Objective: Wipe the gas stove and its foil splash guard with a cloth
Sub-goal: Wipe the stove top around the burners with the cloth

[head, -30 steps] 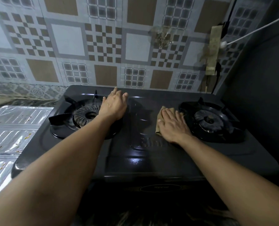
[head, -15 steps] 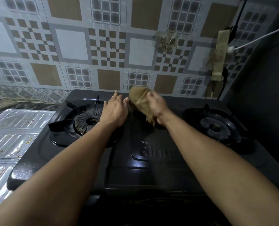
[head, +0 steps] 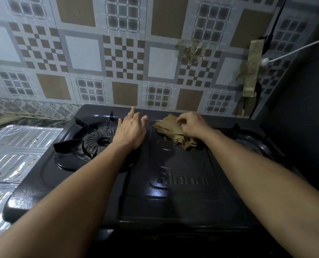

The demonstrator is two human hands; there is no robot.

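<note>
Stove (head: 173,192), black with two burners, fills the middle of the head view, its far edge against the tiled wall (head: 84,53). The left hand (head: 131,130) rests flat on the stove top beside the left burner (head: 101,141), fingers straight and slightly apart. The right hand (head: 192,125) sits at the far middle of the stove, fingers curled and pinching a crumpled brown cloth (head: 170,130) that lies on the black surface between the two burners. The right burner (head: 248,140) is partly hidden behind the right forearm. The foil splash guard (head: 15,151), spotted with brown specks, lies flat at the left of the stove, touching its left edge.
</note>
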